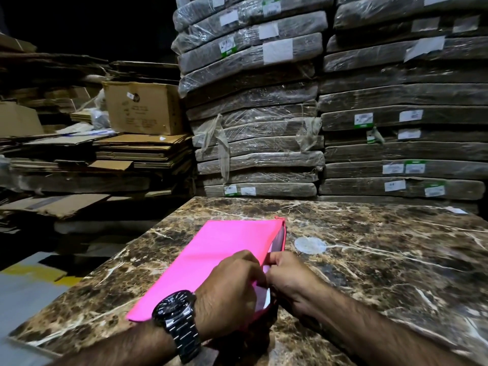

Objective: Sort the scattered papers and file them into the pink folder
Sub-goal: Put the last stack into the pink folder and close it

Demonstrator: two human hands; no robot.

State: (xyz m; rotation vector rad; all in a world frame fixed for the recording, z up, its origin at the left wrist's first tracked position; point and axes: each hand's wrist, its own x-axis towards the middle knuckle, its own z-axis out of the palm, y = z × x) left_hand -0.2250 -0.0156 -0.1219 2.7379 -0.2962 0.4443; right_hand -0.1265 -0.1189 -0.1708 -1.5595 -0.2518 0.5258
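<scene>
A bright pink folder (211,257) lies slanted on the brown marble table (383,260), its open edge facing right. White papers (266,299) show inside along that edge. My left hand (229,289), with a black watch on the wrist, rests on the folder's near right part and pinches its top cover. My right hand (287,273) grips the same open edge from the right side, fingers curled on the cover beside the papers. Both hands touch each other at the edge.
Tall stacks of plastic-wrapped flat bundles (258,122) rise just behind the table. Flattened cardboard and a brown box (144,107) are piled at the left. A round pale mark (310,244) is on the table right of the folder. The table's left edge drops to the floor.
</scene>
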